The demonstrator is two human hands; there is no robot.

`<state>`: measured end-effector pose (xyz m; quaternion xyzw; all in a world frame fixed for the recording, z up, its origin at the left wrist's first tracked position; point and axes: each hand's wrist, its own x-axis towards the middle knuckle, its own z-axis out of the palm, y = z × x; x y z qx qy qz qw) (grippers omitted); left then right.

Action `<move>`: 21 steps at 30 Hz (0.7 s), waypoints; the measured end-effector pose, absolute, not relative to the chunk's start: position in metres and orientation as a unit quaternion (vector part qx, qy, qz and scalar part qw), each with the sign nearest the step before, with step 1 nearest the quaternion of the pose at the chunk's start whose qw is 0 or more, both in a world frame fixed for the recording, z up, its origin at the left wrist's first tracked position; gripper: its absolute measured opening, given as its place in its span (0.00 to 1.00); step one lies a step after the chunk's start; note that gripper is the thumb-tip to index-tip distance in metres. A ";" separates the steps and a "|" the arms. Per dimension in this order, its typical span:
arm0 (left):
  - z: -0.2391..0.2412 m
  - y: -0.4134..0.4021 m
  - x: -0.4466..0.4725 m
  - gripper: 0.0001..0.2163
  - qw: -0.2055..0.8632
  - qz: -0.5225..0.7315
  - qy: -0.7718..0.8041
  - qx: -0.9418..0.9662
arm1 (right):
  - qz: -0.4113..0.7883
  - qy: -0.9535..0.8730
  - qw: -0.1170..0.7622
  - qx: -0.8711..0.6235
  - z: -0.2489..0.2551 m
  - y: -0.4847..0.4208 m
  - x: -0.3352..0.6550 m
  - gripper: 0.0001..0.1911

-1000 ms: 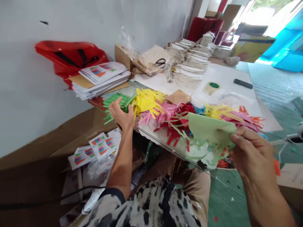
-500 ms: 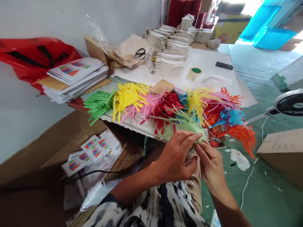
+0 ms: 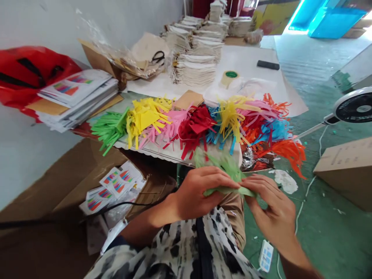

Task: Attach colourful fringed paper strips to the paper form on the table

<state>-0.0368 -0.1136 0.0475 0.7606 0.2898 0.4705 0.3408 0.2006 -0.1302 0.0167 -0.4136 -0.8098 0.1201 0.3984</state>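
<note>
A light green tissue-paper tassel point(image 3: 219, 162) with a cut fringe hangs between my two hands, just off the table's front edge; its fringe is smeared by motion. My left hand point(image 3: 203, 190) is closed on the tassel's left part, fingers over the top. My right hand point(image 3: 269, 201) pinches the paper's right end between thumb and fingers. Behind them along the edge lie fringed paper bunches: green point(image 3: 109, 127), yellow point(image 3: 148, 116), pink point(image 3: 174, 126), dark red point(image 3: 197, 126), a second yellow bunch point(image 3: 232, 114) and orange point(image 3: 290, 151).
Stacked off-white bundles point(image 3: 199, 64), a tape roll point(image 3: 230, 76), scissors point(image 3: 158, 57) and a black phone-like object point(image 3: 267, 64) are on the table point(image 3: 242, 58). An open carton point(image 3: 66, 174) with printed cards stands lower left. At right are a small fan point(image 3: 354, 106) and a box point(image 3: 345, 170).
Both hands have drawn the light green tassel down and nearer to me, off the bunches. My right hand has moved right and turned, its fingers now over the paper's end.
</note>
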 end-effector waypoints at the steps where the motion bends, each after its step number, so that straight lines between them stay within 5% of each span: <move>1: 0.058 -0.114 -0.041 0.08 0.362 0.459 0.308 0.751 | 0.166 -0.807 0.393 -0.408 0.024 -0.130 0.204 0.11; 4: 0.079 -0.100 -0.052 0.07 0.398 0.414 0.376 0.727 | 0.255 -0.771 0.364 -0.456 0.042 -0.125 0.208 0.05; 7: 0.074 -0.062 -0.063 0.08 0.378 0.358 0.428 0.739 | 0.323 -0.733 0.316 -0.509 0.038 -0.099 0.205 0.10; 13: 0.032 0.005 -0.079 0.11 0.136 0.265 0.526 0.797 | 0.334 -0.710 0.251 -0.568 -0.019 -0.026 0.193 0.23; 17: 0.017 -0.010 -0.063 0.10 0.159 0.290 0.400 0.855 | 0.310 -0.719 0.217 -0.583 -0.039 -0.010 0.193 0.22; 21: -0.014 -0.039 -0.039 0.22 0.170 0.196 0.293 0.920 | 0.261 -0.735 0.200 -0.594 -0.042 -0.009 0.196 0.19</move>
